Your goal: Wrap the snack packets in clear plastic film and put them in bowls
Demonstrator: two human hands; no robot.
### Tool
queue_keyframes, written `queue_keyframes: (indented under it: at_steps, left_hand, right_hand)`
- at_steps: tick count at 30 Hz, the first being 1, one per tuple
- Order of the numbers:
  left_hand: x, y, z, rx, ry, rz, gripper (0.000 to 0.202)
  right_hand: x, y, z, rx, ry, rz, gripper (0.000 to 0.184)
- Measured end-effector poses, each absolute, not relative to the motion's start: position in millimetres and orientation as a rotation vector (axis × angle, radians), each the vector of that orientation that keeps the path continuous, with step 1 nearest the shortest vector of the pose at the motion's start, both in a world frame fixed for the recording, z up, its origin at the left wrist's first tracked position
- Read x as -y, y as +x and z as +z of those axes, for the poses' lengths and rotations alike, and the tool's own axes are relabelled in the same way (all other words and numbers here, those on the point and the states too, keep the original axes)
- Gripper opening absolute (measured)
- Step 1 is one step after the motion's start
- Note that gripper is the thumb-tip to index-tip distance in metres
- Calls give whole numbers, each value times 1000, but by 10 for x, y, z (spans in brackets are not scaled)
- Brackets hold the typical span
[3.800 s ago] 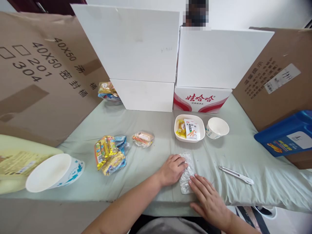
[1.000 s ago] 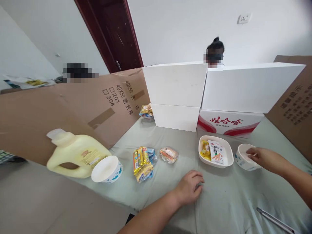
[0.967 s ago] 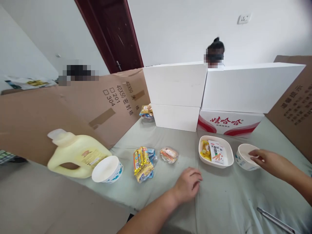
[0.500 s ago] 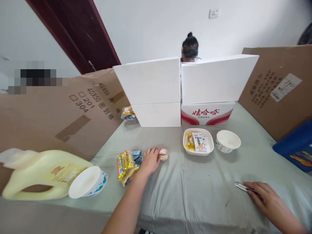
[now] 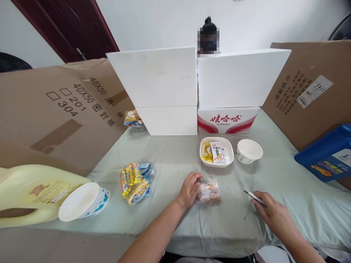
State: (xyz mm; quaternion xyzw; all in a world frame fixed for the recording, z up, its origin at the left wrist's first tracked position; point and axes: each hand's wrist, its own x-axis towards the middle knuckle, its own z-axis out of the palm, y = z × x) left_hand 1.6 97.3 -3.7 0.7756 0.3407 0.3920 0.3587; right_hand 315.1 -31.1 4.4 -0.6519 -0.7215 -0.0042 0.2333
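Observation:
My left hand (image 5: 189, 190) rests on the cloth with curled fingers, its thumb side at the left edge of a clear plastic packet (image 5: 210, 191) with reddish, pale contents. The fingers appear to pinch the packet's edge. In my right hand (image 5: 271, 212) is a slim silver tool (image 5: 255, 198), its dark thin tip pointing left toward the packet. The tool's exact kind is unclear. Beyond the packet stands a white tray (image 5: 230, 157) holding a yellow packet (image 5: 207, 152) and a white snack packet (image 5: 218, 152). A white paper bowl (image 5: 249, 151) is beside it.
A pile of snack packets (image 5: 135, 182) lies left. Further left are a tilted paper bowl (image 5: 82, 202) and a pale yellow jug (image 5: 41, 193). White boxes (image 5: 167, 80) and cardboard panels (image 5: 68, 109) enclose the table. A blue bottle (image 5: 326, 153) leans right; a person's head (image 5: 208, 36) shows behind.
My left hand has moved right, away from the snack pile, and the clear packet has come with it. My right hand has turned the tool's tip toward the packet. The view has shifted.

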Motion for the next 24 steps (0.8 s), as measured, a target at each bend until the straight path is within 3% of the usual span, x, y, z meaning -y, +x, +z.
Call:
queue_keyframes:
  at_steps: [3,9,15,20,24]
  left_hand:
    - [-991,-28,-49,-864,1892,1075,58]
    - [-952,-45,50,-728,2042,937,66]
    - [-956,7,31,-748,2212,846,34]
    - [-931,37,30,-715,2359,1050,32]
    - [-881,72,97,-711,2354,1269,29]
  right_hand:
    - [169,2657,274,2142,-1599,16,21]
    - [-97,2025,518,2409,-1424,-68,35]
    - [30,2869,213,2266,-1637,-181,31]
    - [244,3541,-74,2063,-1882,-320,30]
    - [164,3089,49,1933,-1744,-309,27]
